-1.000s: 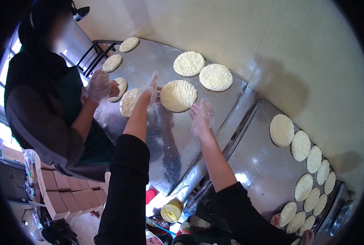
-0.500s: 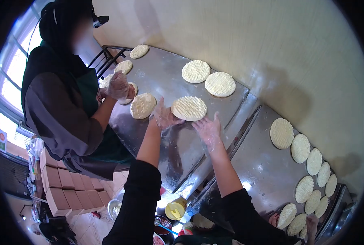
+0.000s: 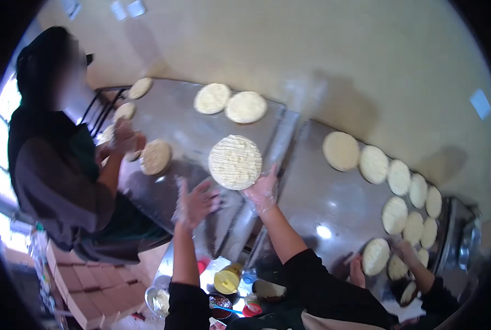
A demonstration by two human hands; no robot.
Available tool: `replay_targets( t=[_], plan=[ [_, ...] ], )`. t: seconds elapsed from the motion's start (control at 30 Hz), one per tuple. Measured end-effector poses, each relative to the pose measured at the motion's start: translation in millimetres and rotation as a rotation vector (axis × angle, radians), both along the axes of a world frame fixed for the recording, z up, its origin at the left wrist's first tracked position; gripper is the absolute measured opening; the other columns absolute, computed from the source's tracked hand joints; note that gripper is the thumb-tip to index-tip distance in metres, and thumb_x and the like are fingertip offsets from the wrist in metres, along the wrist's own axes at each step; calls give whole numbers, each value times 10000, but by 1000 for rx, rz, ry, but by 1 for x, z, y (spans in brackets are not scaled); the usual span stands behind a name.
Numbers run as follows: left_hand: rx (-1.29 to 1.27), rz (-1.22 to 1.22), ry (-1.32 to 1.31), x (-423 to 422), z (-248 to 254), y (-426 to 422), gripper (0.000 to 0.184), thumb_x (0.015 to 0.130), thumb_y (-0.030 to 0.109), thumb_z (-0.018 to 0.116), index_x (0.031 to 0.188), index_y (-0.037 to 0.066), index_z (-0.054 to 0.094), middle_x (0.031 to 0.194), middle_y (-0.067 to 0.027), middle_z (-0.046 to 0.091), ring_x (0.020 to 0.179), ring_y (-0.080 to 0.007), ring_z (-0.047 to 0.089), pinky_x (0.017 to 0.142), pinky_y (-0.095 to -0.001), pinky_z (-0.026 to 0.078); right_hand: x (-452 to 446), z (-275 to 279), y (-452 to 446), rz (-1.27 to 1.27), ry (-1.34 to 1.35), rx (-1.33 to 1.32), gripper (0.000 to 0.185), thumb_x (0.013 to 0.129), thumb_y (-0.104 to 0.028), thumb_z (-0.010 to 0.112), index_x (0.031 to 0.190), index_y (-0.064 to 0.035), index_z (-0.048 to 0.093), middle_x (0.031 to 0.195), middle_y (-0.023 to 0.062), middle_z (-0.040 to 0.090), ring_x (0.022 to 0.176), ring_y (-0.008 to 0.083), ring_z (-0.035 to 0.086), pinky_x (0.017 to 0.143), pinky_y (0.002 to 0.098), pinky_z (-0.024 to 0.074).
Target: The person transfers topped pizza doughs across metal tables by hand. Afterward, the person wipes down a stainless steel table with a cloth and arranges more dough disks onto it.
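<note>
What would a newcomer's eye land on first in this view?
First, the pale, ridged, round disc at centre, held at its lower edge by the right hand in its clear plastic glove, the open, gloved left hand beside it. Next, rows of pale discs on the grey metal table at right. Then the dark-clothed co-worker at left.

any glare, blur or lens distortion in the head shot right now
Head view: glare spots the metal table at right, the window is blown out; head view: soft shadows on the wall, fisheye curvature, black corners; head view: left hand slightly soft, ridges on the pale disc at the right hand readable.
</note>
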State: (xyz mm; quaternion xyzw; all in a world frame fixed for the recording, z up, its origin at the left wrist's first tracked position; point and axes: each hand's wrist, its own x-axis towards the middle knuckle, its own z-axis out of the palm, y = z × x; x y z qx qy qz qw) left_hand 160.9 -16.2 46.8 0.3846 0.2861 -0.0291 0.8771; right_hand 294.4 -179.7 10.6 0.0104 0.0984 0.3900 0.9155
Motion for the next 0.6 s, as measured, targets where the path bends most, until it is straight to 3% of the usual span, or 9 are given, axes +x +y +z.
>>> replay_targets(
  t=[0.13,0.2,0.33,0.57,0.6],
  plan=[
    [192,112,-11,-30,-11,-22,795,817,717,288,1253,67,427,974,-120,581,794,-212,566,705,-312,461,-4,-21,-82,-222,-53,-55,980,755,-785,237,1377,-27,268,1409,180,296,1288,354,295,1066,504,208],
    [361,334,27,-41,-35,-22,759,833,687,312,1244,63,447,980,-99,579,790,-206,563,692,-305,450,-12,-24,-134,-414,-101,-151,943,770,-765,243,1374,-43,282,1407,156,311,1289,332,305,1068,511,202],
    [313,347,-77,-50,-60,-36,703,852,652,334,1238,80,464,970,-82,574,796,-190,554,691,-294,431,-28,-25,-232,-725,17,-322,915,769,-765,236,1373,-80,299,1409,132,320,1294,333,298,1073,515,194],
    [370,353,-89,-52,-73,-46,696,877,618,326,1228,36,477,970,-111,565,848,-188,545,775,-298,430,-22,-36,-320,-1104,-34,-255,935,757,-780,223,1357,-70,327,1383,134,362,1288,330,316,1073,518,199],
    [339,363,-104,-52,-74,-45,692,888,601,323,1232,17,464,990,-121,558,879,-198,540,812,-313,425,-16,-32,-325,-1133,-45,-238,917,770,-761,250,1375,-73,278,1407,144,312,1305,333,280,1075,512,193]
  ],
)
